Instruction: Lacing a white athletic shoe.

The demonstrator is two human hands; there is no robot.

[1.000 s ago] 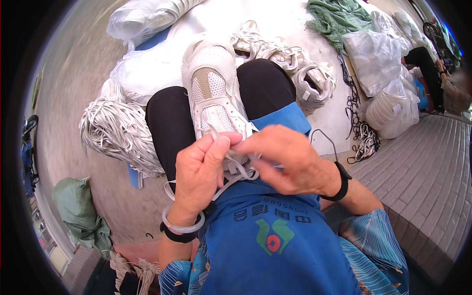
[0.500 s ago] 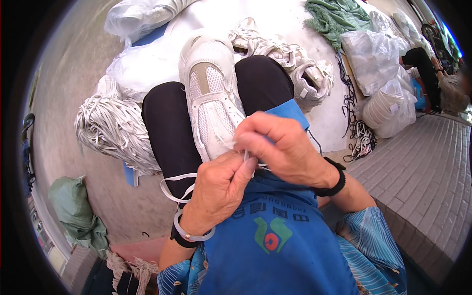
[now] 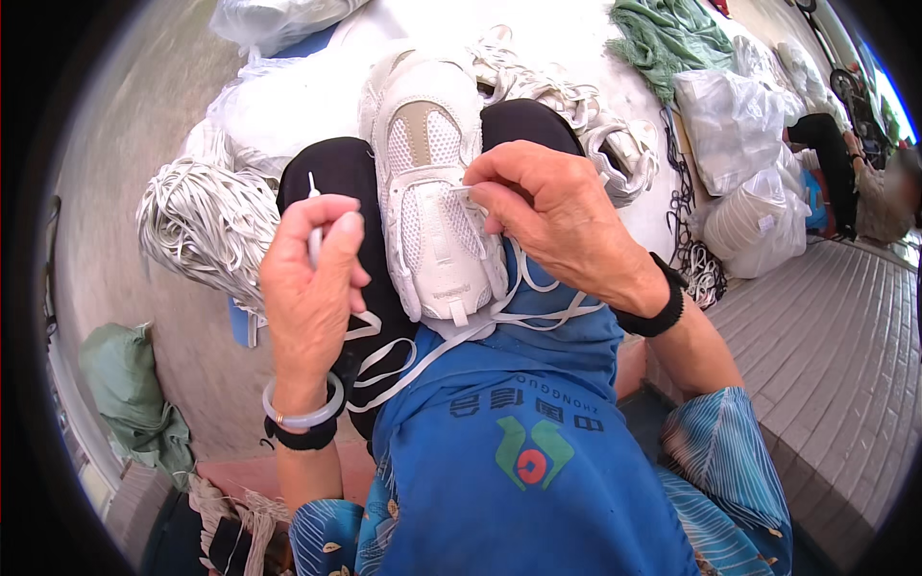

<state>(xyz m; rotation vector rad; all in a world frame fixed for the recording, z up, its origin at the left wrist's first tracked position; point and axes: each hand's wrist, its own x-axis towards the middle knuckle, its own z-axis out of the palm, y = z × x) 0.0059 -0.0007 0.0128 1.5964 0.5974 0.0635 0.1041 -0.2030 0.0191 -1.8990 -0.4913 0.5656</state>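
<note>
I have the left hand [image 3: 312, 278] and right hand [image 3: 567, 221] pinching lace ends [image 3: 312, 184] by the lap [image 3: 327, 182]-borne shoe [image 3: 427, 139], with bags [image 3: 732, 125], perhaps shoe-filled, beyond the sheet [image 3: 636, 232]'s right edge.

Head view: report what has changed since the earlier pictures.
The left hand has moved left, off the shoe, holding a lace tip upright. The right hand has moved forward toward the shoe's toe, pinching something thin and white. With the hands parted, more of the tongue shows. The shoe stays on the lap, toe pointing away.
</note>
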